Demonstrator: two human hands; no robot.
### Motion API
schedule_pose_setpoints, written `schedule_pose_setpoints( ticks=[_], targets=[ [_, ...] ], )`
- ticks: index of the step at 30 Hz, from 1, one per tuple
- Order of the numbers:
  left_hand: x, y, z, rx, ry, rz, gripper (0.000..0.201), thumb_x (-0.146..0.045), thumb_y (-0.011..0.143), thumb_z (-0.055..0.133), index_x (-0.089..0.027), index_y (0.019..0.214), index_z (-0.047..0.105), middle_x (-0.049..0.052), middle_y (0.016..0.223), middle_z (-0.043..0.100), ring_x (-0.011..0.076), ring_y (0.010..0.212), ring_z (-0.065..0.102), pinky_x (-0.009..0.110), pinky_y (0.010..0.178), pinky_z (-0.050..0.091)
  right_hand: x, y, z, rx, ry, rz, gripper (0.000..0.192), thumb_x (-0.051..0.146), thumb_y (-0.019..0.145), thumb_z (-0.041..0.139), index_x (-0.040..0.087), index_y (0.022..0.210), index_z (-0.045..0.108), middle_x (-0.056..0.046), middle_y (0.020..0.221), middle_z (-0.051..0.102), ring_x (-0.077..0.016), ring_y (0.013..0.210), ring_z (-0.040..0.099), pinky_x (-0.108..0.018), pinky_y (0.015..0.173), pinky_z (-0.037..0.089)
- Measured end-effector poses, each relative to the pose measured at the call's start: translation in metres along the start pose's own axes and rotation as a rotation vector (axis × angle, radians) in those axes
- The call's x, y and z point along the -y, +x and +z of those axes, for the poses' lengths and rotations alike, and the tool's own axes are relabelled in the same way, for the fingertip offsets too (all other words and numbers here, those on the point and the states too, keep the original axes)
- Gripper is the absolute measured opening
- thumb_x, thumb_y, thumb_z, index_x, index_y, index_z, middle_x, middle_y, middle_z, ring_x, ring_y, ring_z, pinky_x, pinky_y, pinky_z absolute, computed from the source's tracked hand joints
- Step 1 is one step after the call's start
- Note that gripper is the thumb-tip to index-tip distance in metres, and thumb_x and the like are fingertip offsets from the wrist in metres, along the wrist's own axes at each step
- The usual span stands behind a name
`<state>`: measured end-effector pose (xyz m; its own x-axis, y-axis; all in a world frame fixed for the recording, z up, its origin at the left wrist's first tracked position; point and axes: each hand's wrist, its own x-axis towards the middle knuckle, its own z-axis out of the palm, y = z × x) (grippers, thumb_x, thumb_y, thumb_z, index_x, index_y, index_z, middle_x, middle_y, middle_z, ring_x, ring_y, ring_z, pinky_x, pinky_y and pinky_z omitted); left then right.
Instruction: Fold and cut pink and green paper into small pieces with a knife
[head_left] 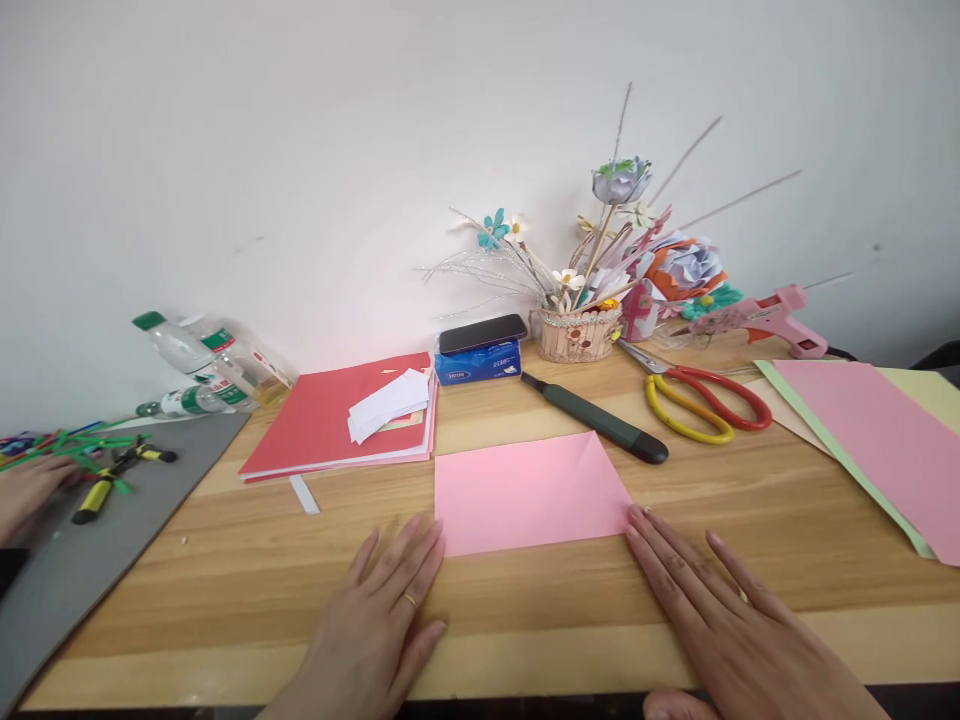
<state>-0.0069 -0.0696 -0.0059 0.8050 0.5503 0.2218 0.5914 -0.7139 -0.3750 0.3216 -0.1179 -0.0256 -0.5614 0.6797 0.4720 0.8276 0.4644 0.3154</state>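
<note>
A pink sheet of paper [525, 495] lies on the wooden table, with a faint crease near its upper right corner. My left hand [375, 620] rests flat on the table, its fingertips touching the sheet's lower left corner. At the lower right corner, the fingertips of my right hand [712, 610] meet the paper. Both hands have their fingers stretched out, and nothing is gripped. Just beyond the sheet lies a dark green pen-shaped cutter [600, 415]. Scissors [697, 400] with one red and one yellow handle sit behind it to the right.
Red paper [322, 410] with white slips [386, 405] lies back left. A phone [484, 334] tops a blue tissue pack [480, 364]. Behind stand a flower basket [577, 335] and pink glue gun [780, 320]. Coloured sheets [885, 430] lie right; another person's hand [37, 490] is far left near pliers [97, 492].
</note>
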Motion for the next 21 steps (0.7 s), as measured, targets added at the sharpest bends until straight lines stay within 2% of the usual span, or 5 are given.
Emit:
schedule_pose_setpoints(
  ticks=[4,10,13,18,21],
  targets=[
    [-0.004,-0.006,0.003,-0.058,-0.015,-0.06,0.045,-0.027,0.088,0.047,-0.008,0.129,0.047,0.008,0.134,0.049,0.0232,0.133,0.032,0.039,0.113,0.011,0.0,-0.004,0.005,-0.01,-0.006,0.018,0.091,0.068,0.08,0.035,-0.003,0.137,0.03,-0.023,0.135,0.043,-0.0322,0.123,0.041,-0.05,0.106,0.016],
    [-0.011,-0.026,0.004,-0.269,-0.142,-0.087,0.036,-0.006,0.083,0.05,-0.008,0.118,0.054,0.013,0.117,0.063,0.0219,0.125,0.045,0.039,0.109,0.025,0.008,-0.007,0.009,-0.073,0.077,0.119,0.092,0.072,0.078,0.033,0.007,0.142,0.024,-0.017,0.137,0.043,-0.0321,0.129,0.033,-0.052,0.106,0.018],
    [-0.018,-0.018,-0.001,-0.354,-0.179,-0.075,0.033,-0.006,0.084,0.046,-0.007,0.116,0.055,0.013,0.112,0.065,0.023,0.124,0.045,0.041,0.108,0.027,0.017,0.004,0.009,-0.099,0.117,0.138,0.094,0.076,0.075,0.029,0.007,0.139,0.03,-0.017,0.138,0.043,-0.0295,0.129,0.033,-0.049,0.106,0.021],
    [-0.045,0.017,0.001,-0.315,-0.089,0.052,0.044,-0.037,0.094,0.035,-0.006,0.112,0.06,0.014,0.118,0.061,0.0263,0.118,0.051,0.039,0.107,0.027,0.029,0.017,0.01,-0.173,0.077,-0.086,0.044,0.041,0.091,0.033,0.015,0.119,0.056,-0.006,0.125,0.058,-0.0196,0.119,0.047,-0.036,0.095,0.038],
    [-0.06,0.024,0.007,-0.441,-0.04,0.087,0.028,-0.025,0.092,0.044,-0.013,0.103,0.066,0.006,0.109,0.067,0.0191,0.105,0.061,0.032,0.104,0.033,0.029,0.009,0.006,-0.252,0.099,-0.24,0.033,0.021,0.089,0.035,0.019,0.109,0.062,-0.002,0.114,0.065,-0.0179,0.107,0.057,-0.032,0.087,0.044]
  ],
)
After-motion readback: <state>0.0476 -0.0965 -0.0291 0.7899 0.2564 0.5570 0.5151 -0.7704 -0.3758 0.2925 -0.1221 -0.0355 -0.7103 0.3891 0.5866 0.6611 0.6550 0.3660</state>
